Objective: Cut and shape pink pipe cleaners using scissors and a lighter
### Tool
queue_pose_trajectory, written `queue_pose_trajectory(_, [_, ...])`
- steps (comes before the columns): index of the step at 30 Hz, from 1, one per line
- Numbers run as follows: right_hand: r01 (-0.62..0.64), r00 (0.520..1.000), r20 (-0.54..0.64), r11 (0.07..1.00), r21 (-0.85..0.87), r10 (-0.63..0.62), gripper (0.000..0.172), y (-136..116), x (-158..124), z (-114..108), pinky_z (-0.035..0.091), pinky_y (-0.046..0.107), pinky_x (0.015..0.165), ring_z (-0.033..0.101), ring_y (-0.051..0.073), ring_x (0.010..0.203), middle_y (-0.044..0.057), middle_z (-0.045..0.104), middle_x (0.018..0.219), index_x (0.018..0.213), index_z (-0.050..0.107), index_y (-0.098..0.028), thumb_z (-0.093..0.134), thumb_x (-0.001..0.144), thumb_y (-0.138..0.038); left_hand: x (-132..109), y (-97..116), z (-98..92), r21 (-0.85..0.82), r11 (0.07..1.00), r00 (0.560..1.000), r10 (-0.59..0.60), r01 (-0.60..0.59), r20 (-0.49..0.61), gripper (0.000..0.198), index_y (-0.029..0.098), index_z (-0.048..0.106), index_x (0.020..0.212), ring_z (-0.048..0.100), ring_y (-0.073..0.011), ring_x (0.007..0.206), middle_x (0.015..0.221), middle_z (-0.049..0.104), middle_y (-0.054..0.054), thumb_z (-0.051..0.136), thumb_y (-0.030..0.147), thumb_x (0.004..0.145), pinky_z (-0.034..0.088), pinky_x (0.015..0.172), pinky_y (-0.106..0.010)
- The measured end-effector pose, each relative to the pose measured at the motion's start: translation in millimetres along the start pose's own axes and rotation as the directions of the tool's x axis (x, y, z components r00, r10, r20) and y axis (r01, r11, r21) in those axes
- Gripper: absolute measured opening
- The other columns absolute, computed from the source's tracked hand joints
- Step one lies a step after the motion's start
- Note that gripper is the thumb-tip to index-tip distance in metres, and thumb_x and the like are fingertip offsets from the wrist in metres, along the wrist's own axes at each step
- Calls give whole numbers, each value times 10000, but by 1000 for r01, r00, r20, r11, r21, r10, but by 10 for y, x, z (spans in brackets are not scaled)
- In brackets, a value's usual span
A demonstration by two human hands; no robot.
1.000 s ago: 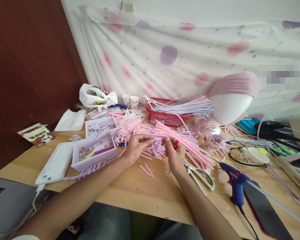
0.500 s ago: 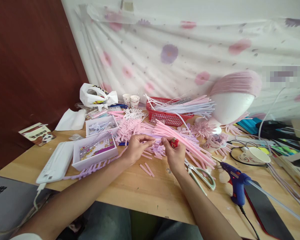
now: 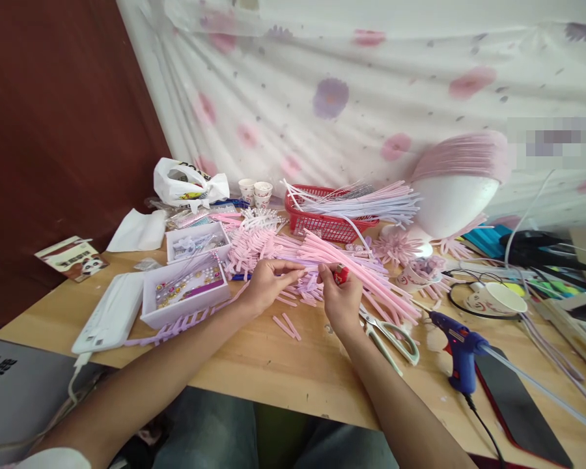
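Note:
My left hand (image 3: pixel 272 284) pinches a small pale strip by one end, thumb and forefinger together, above cut pieces. Facing it, my right hand (image 3: pixel 340 293) is closed around a red lighter (image 3: pixel 340 273), its thumb on top. The strip's tip points towards the lighter; no flame can be made out. Long pink fuzzy stems (image 3: pixel 361 273) lie just behind my right hand, and a heap of short pink pieces (image 3: pixel 251 251) is behind my left. Two loose pink strips (image 3: pixel 287 326) rest on the wooden table (image 3: pixel 273 371) nearer me.
Scissors (image 3: pixel 389 335) lie right of my right hand, near a blue glue gun (image 3: pixel 461 352) and a black phone (image 3: pixel 522 410). White boxes (image 3: pixel 185 303) and a power bank (image 3: pixel 108 312) are at left. Behind stand a red basket (image 3: pixel 322 228) and a foam head (image 3: pixel 459 195).
The view has shifted slightly. Both hands keep nearly the same pose, my left still pinching the strip and my right still around the lighter.

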State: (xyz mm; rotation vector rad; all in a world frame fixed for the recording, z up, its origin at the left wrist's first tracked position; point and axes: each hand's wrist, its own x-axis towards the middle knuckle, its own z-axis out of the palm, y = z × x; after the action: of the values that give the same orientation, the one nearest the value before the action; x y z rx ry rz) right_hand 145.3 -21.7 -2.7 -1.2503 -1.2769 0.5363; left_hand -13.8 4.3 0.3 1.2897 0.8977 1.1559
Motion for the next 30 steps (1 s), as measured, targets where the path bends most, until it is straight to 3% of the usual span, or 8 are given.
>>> queue_pose_trajectory(7, [-65, 987, 149, 998, -10, 66, 336, -27, 45, -51, 293, 257, 528, 341, 101, 493, -58, 405, 517, 619, 562, -181, 597, 873, -398, 125, 204, -227, 175, 985, 986, -25, -5, 166, 353, 147, 796, 848, 717, -215, 747, 822, 782, -90, 841, 432, 644, 551, 704, -306])
queue_pose_trajectory(10, [-71, 983, 168, 997, -40, 77, 350, -16, 68, -65, 297, 261, 540, 358, 106, 513, -47, 428, 533, 600, 541, -182, 585, 864, -407, 168, 255, -316, 233, 971, 979, 6, -54, 204, 390, 156, 792, 920, 708, -217, 765, 886, 781, -103, 818, 456, 673, 541, 680, -302])
queue_pose_trajectory(13, [-67, 967, 233, 986, -152, 102, 354, 0, 45, -49, 292, 263, 546, 373, 114, 533, -37, 455, 539, 588, 527, -184, 580, 846, -420, 210, 219, -378, 257, 959, 992, 95, -115, 87, 389, 158, 772, 955, 685, -188, 750, 910, 768, -102, 708, 501, 783, 516, 651, -269])
queue_pose_trajectory(16, [-7, 941, 317, 942, -336, 120, 351, 0, -34, 9, 248, 261, 531, 330, 109, 528, -45, 406, 518, 565, 499, -187, 571, 833, -401, 232, 165, -406, 401, 903, 980, 191, -154, -53, 423, 144, 713, 737, 578, -135, 588, 693, 692, -58, 563, 513, 880, 427, 555, -235])
queue_pose_trajectory(21, [85, 933, 338, 843, -531, 119, 408, -22, -110, 71, 207, 275, 511, 268, 105, 495, -45, 351, 476, 509, 384, -209, 570, 830, -380, 201, 193, -376, 578, 786, 943, 322, -217, -84, 461, 173, 520, 556, 452, -116, 539, 517, 474, 21, 468, 436, 931, 338, 571, -248])
queue_pose_trajectory(26, [108, 916, 373, 806, -581, 146, 456, -117, -19, -63, 196, 284, 514, 238, 106, 493, -44, 297, 470, 501, 320, -218, 553, 851, -398, 161, 234, -346, 622, 757, 925, 355, -198, -138, 412, 180, 513, 590, 386, -120, 541, 505, 361, 43, 459, 408, 929, 266, 559, -266])
queue_pose_trajectory(28, [176, 869, 474, 806, -565, 143, 443, -201, -34, -110, 190, 280, 514, 238, 103, 500, -48, 291, 482, 513, 303, -214, 580, 826, -360, 154, 246, -350, 660, 727, 907, 387, -189, -167, 398, 190, 472, 587, 363, -118, 529, 502, 338, 48, 453, 390, 931, 240, 559, -276])
queue_pose_trajectory(30, [281, 771, 613, 774, -567, 169, 431, -285, -106, -121, 181, 282, 514, 248, 103, 493, -46, 320, 477, 510, 330, -208, 622, 794, -348, 153, 260, -360, 697, 694, 884, 425, -181, -194, 403, 203, 391, 575, 347, -117, 524, 504, 321, 49, 440, 376, 936, 221, 561, -286])
